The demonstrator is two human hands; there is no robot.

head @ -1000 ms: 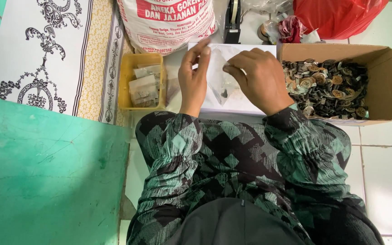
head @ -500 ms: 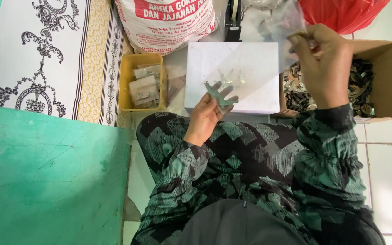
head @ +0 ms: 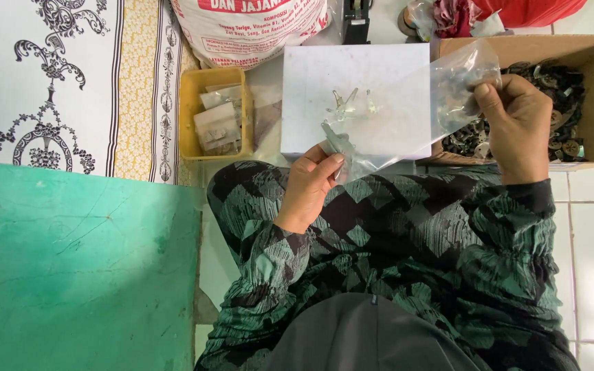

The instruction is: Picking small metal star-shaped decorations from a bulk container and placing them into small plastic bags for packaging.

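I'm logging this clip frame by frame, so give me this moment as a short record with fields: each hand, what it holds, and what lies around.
left hand: pinches the lower end of a clear plastic bag
right hand: grips the bag's upper end, over the cardboard box
box contents: small dark metal parts
work surface: white board with a few small clear pieces
beside it: yellow tray holding filled packets
further off: printed sack, green mat
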